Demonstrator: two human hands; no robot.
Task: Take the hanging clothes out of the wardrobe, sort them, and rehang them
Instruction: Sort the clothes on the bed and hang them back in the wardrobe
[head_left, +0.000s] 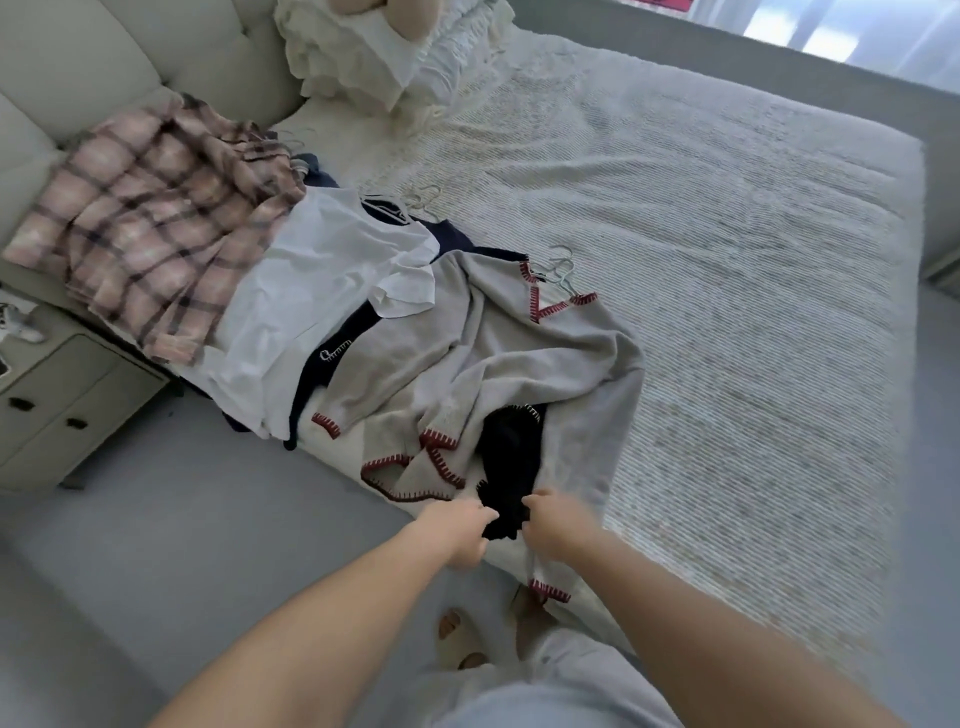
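Note:
Several garments on hangers lie in a row along the near-left side of the bed (727, 260). A pink plaid shirt (150, 228) is furthest left, then a white top (311, 291), a navy garment (322, 374) under it, and a grey sweater with red stitched edges (483, 353). A black garment (511, 457) lies over the grey sweater's lower part at the bed's edge. My left hand (462, 532) and my right hand (553, 525) both grip the black garment's near end, fingers curled into the fabric. Wire hanger hooks (558, 267) stick out above the grey sweater.
A pale bedside cabinet (67, 395) stands at the left against the padded headboard (78, 67). White ruffled pillows (374, 62) lie at the head of the bed. Grey floor (197, 509) runs along the bed's near side. My slippered feet (457, 639) are below.

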